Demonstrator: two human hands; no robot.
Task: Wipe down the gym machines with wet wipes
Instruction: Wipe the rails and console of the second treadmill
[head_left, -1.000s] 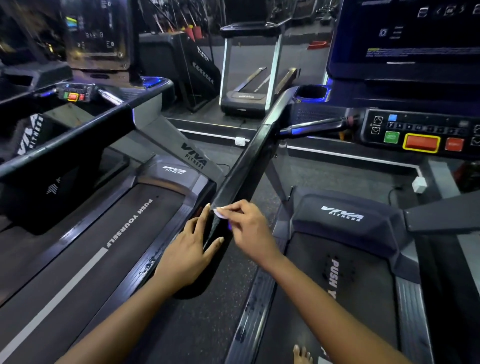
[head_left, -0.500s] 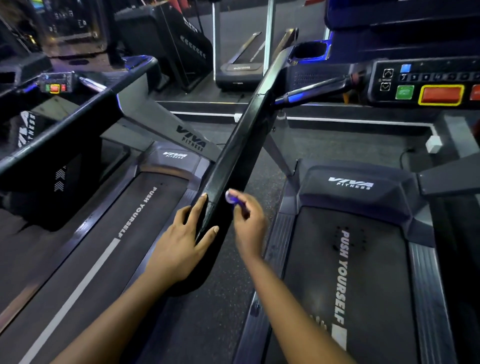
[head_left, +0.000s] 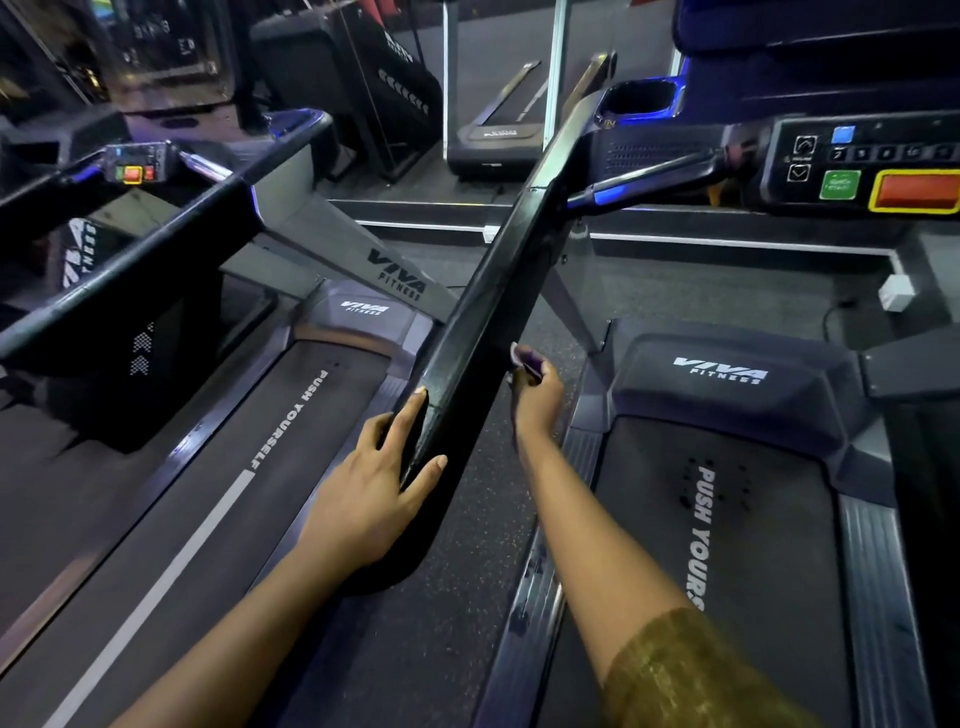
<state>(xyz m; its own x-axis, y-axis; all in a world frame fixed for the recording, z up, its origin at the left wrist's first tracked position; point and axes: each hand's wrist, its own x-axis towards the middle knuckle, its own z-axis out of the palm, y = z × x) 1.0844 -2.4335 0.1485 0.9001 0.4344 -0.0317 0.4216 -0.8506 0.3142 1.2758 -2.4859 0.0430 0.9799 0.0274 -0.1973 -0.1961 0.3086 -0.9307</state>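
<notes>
A: Since a second ago the right hand (head_left: 537, 402) has come off the top of the rail (head_left: 483, 322). It now sits at the rail's right flank, farther up than the left hand (head_left: 371, 491).

B: And the wipe (head_left: 525, 361)?

A: A small crumpled wad, pale with a purple tint, poking out above the right hand. It's at the rail's right edge, but I can't tell whether it actually touches.

B: The rail itself?

A: A black, glossy, flat-topped bar. It runs diagonally from its rounded near end up toward the console (head_left: 857, 166) at upper right.

B: Room around it?

A: To the right, a strip of speckled floor (head_left: 467, 623) lies open beneath the hand, with the right belt (head_left: 727, 571) beyond. A gray strut (head_left: 569, 306) slants down from the rail just ahead of the wipe. To the left, the left belt (head_left: 234, 493) lies below.

B: Fingers?

A: The right ones are curled tight, pinching the wipe. The left ones are straight and spread, resting on the rail's near end: forefinger along the left edge, thumb across the top, holding nothing.
</notes>
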